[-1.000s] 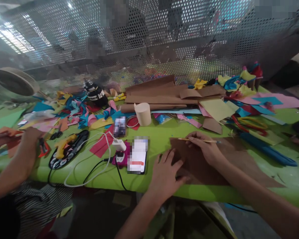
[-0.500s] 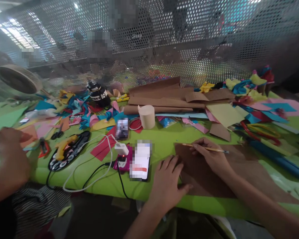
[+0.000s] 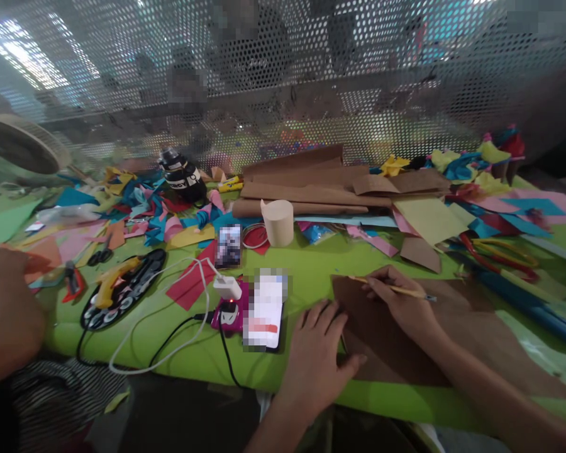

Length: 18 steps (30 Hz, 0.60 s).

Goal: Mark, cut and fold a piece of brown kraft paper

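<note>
1. Lower right of the frame, my right hand (image 3: 396,305) gripped a pencil (image 3: 408,291) over brown paper (image 3: 391,355), apparently marking it.
2. My left hand (image 3: 318,352) lay open at the paper's left edge; the next stroke probably called for holding it steady.
3. Upper left, the black bottle (image 3: 183,179) had a label seemingly ending "GY"; the phone (image 3: 266,311) was too blurred to read.

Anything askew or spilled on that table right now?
No spill shows. The white cable loops down to the table's front edge, where it might snag, and coloured scraps lie heaped messily beside the black bottle. Pencil and brown sheet seem fine.
</note>
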Tool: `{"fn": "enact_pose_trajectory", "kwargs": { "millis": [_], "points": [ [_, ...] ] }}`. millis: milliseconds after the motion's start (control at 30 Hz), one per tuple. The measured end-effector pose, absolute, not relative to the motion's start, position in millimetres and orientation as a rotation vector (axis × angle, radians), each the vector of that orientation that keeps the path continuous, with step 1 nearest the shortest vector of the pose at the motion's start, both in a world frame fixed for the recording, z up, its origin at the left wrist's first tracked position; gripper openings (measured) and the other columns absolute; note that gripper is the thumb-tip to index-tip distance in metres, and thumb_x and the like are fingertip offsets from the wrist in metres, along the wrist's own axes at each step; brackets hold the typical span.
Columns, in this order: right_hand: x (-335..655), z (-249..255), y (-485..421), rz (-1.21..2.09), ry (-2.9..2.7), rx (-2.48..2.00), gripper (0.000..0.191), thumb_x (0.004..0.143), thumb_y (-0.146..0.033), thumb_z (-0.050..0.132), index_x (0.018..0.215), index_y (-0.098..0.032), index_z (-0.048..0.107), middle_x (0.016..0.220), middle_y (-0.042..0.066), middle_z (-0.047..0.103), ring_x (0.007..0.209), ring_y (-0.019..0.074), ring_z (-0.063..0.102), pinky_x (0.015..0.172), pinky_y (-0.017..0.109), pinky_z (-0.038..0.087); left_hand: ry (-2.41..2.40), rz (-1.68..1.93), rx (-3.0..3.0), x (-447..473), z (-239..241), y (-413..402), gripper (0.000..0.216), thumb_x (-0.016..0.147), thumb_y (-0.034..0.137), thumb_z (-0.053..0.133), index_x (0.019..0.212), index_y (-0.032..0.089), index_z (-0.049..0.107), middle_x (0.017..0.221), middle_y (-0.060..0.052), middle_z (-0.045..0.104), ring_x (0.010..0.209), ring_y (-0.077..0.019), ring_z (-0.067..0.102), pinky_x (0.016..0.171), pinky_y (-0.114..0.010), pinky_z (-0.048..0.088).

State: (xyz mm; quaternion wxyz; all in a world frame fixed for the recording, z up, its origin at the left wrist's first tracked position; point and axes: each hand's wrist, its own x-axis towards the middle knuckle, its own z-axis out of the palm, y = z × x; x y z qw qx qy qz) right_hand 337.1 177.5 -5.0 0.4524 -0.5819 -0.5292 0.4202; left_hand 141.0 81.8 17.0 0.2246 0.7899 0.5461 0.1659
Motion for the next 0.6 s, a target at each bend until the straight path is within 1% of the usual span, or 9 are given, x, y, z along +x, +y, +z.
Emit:
{"fn": "enact_pose_trajectory", "kwargs": {
  "millis": [167,267,600],
  "points": [
    [336.7,-6.3,176.0,1.026,-1.325,-1.456,0.025,0.077,-0.048,0.071,0.074,-0.025,0.063,0.068,0.002,0.071,0.059,0.0187,0.066,0.058,0.031,0.054,1.517,0.457,2.155,141.8,17.4,81.8,0.054,0.091,0.045,0.068,0.137,0.019,0.057,0.154,-0.010,0.054,0.144,-0.0318,0.044,0.118,-0.055,0.039],
    [335.8,-4.2,175.7,1.025,-1.335,-1.453,0.025,0.076,-0.049,0.070,0.074,-0.025,0.064,0.067,0.002,0.071,0.059,0.0186,0.066,0.057,0.031,0.053,1.520,0.467,2.174,142.0,17.4,82.0,0.051,0.092,0.043,0.068,0.136,0.019,0.058,0.153,-0.010,0.054,0.143,-0.0317,0.045,0.118,-0.056,0.039],
    [334.1,-0.2,174.0,1.021,-1.402,-1.411,0.027,0.079,-0.051,0.071,0.072,-0.026,0.064,0.068,0.002,0.071,0.059,0.0189,0.065,0.056,0.030,0.052,1.517,0.521,2.184,140.7,17.6,82.3,0.044,0.092,0.039,0.067,0.131,0.019,0.060,0.149,-0.011,0.058,0.140,-0.0311,0.049,0.116,-0.054,0.041]
  ]
}}
